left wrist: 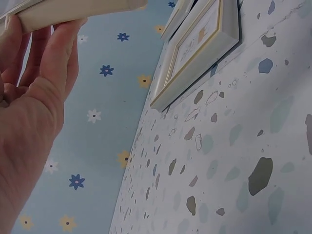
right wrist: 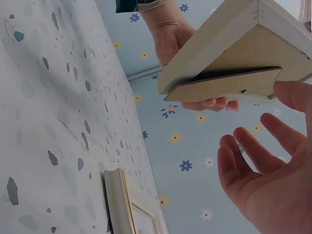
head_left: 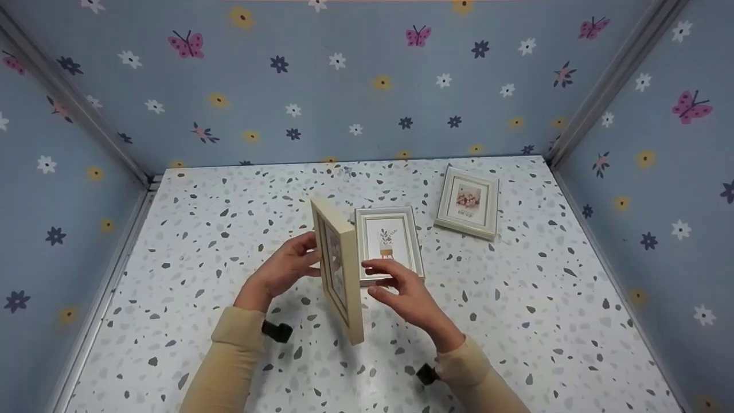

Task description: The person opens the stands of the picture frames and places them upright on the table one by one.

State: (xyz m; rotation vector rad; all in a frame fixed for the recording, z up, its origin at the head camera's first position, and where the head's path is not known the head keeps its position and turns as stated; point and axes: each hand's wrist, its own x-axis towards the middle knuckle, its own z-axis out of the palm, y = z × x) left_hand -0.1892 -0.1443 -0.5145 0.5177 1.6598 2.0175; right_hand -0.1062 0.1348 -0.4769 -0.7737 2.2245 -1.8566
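My left hand [head_left: 287,265] grips a cream picture frame [head_left: 354,287] by its far edge and holds it upright, edge-on to the head view. Its picture side faces left. In the right wrist view the brown backing and a hinged easel stand [right wrist: 229,84] show on the reverse. Fingers spread and loosely bent, my right hand [head_left: 408,293] hovers behind the frame's back; the right wrist view [right wrist: 273,180] shows nothing in it. Beneath lies a white frame [head_left: 417,246] with a potted-plant print, partly covered by the right hand.
Another pale frame [head_left: 488,217] with a pink flower print lies flat, slightly turned, at the back right of the speckled white table [head_left: 516,321]. Blue panels [head_left: 344,97] patterned with flowers and butterflies stand at the back and both sides.
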